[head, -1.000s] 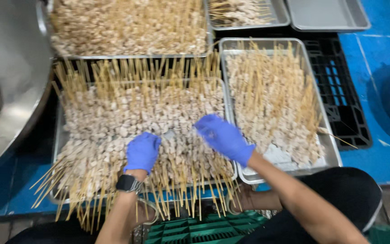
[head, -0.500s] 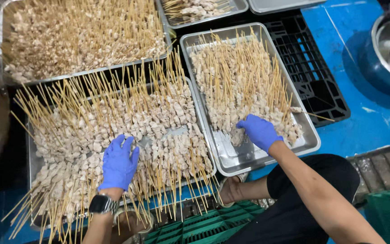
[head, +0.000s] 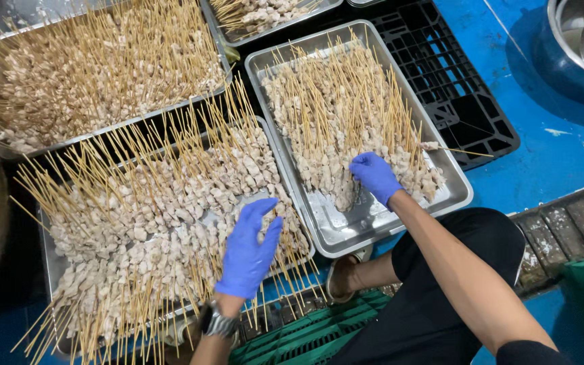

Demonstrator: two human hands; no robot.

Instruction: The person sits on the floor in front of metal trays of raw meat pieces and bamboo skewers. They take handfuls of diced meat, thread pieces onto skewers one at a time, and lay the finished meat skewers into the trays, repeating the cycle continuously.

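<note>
Under the right hand point(head: 375, 176), blue-gloved and curled, fingertips press into the meat skewers point(head: 346, 128) at the near end of the right steel tray point(head: 373, 226); whether it grips one, I cannot tell. Beside it the left hand point(head: 250, 249) hovers open, holding nothing, over the heaped middle tray point(head: 275, 152). Skewered meat fills three trays beyond the hands, while bare metal shows just below the right hand.

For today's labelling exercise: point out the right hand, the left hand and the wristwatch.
right hand point(head: 373, 174), head view, back of the blue glove.
left hand point(head: 249, 253), head view, back of the blue glove.
wristwatch point(head: 219, 322), head view, band at the left wrist.
</note>
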